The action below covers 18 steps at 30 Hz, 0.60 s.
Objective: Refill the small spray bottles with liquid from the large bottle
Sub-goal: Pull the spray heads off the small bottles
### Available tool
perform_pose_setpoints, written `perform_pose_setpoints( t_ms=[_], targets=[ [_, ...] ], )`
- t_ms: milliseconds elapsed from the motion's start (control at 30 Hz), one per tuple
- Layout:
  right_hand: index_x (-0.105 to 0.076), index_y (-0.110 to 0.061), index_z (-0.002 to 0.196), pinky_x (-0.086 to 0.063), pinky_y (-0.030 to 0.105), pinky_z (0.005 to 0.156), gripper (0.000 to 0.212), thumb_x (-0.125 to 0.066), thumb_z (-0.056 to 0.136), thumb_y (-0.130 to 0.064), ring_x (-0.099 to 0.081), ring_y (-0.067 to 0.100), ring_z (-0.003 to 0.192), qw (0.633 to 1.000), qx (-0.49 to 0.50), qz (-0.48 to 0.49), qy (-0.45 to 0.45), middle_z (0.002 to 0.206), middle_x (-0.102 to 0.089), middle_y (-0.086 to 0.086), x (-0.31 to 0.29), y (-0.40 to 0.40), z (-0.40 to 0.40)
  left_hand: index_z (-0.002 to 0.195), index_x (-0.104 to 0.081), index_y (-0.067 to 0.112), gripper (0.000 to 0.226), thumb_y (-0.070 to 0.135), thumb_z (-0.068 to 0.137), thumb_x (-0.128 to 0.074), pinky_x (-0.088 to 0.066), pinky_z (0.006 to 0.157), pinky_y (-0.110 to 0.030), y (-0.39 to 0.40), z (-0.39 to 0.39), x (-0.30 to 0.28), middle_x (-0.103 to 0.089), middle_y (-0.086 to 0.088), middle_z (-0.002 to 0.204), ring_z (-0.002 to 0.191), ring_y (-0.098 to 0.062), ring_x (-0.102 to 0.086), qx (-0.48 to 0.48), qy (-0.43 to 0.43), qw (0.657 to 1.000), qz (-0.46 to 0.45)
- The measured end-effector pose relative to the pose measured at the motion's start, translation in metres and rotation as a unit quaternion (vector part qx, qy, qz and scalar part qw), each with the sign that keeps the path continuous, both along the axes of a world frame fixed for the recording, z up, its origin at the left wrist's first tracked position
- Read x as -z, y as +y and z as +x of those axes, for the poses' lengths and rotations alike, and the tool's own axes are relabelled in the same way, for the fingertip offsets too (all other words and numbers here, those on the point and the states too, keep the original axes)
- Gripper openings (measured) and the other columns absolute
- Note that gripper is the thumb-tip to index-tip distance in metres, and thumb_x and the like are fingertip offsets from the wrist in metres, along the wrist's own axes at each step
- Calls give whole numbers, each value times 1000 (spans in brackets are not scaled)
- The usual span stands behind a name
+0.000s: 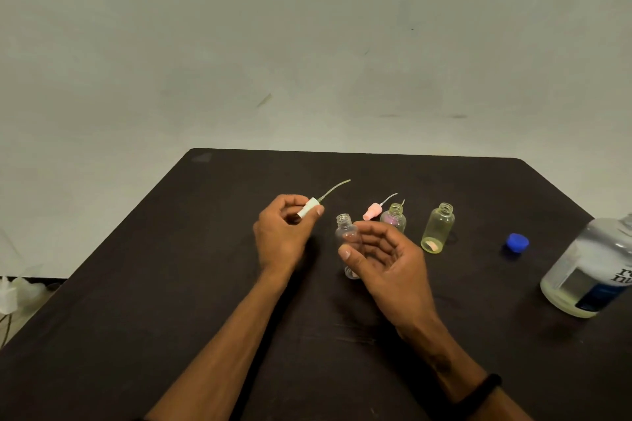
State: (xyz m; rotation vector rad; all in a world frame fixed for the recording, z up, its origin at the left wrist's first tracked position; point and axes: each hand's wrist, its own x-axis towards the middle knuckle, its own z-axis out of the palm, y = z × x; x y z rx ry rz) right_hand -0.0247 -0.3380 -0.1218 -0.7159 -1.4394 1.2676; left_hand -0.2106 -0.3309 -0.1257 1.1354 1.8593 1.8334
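Clear spray bottle [348, 238] stands uncapped on the dark table [171, 318] against your right hand's [386, 260] loosely curled fingers, while your left hand [284, 232] pinches its white spray head [309, 208].

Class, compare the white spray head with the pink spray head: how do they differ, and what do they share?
The white spray head is pinched in the left hand above the table; the pink spray head lies on the table, untouched. The white one's dip tube is greenish and thicker; the pink one's is pale and thinner. Both are off their bottles, each with a curved tube pointing up and right.
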Motion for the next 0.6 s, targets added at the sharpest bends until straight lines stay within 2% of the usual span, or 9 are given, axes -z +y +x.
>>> perform_pose_setpoints(
  t_ms=[67,200,300,400,500,600],
  targets=[
    [-70,-16,125,-60,25,93,46,-87,83,-8,-76,19,107,1000,-1,3,2,113,-79,5,1,1,0,96,-75,29,23,37,79,-89,-60,73,-27,17,5,-1,-77,15,85,82,0,-72,-12,32,999,-21],
    [-68,-19,127,-59,24,94,49,-85,83,-7,-75,17,112,1000,4,5,6,116,-79,0,4,1,0,94,-68,34,23,44,82,-85,-61,82,-44,51,14,-1,-71,17,88,96,-14,-70,-9,103,991,-87],
    [-70,-24,122,-60,24,93,46,-85,83,-6,-76,14,110,1000,25,15,-5,114,-80,-4,5,1,-1,91,-62,38,25,46,82,-84,-60,79,-42,72,17,-1,-67,18,86,99,-15,-68,10,149,982,-116],
    [-70,-30,121,-59,22,93,47,-88,82,-9,-75,9,110,998,55,31,-27,114,-79,-9,5,1,-2,94,-65,35,23,46,83,-83,-58,77,-39,83,16,1,-69,15,90,99,-15,-65,6,173,976,-131],
    [-70,-30,123,-60,25,96,50,-90,81,-11,-74,7,111,996,72,32,-41,116,-78,-10,6,2,-2,96,-69,33,24,47,82,-83,-46,70,-33,88,16,2,-70,14,90,101,-15,-59,-13,191,972,-134],
    [-69,-34,121,-59,26,98,50,-91,81,-13,-74,7,112,995,75,35,-53,116,-78,-10,5,2,-6,96,-69,32,26,48,81,-85,-53,72,-37,89,16,1,-70,14,88,102,-16,-60,-15,204,968,-143]
  ],
)
